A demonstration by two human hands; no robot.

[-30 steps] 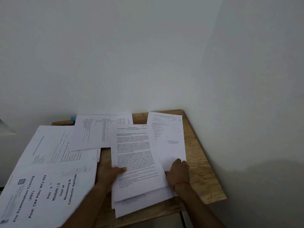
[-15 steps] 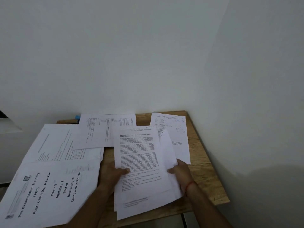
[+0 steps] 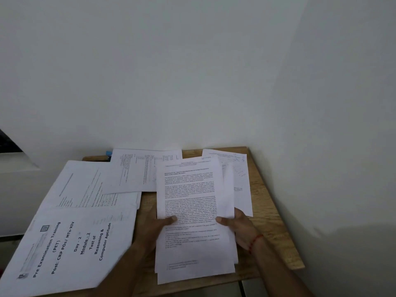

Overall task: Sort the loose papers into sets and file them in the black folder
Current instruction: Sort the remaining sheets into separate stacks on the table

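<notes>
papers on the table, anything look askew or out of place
The stack, pinched by the left hand and right hand, is uneven: lower sheets stick out at its near end. The booklet seems to overhang the table on the left.

1. We count two hands: left hand [image 3: 152,226] and right hand [image 3: 242,228], lower centre.
2. We see one held sheaf of printed pages [image 3: 190,198].
3. We count four other paper lots: title booklet [image 3: 70,243], left sheets [image 3: 79,183], sideways sheet [image 3: 139,170], right sheet [image 3: 240,179].
4. We see one wooden table [image 3: 264,203].
</notes>
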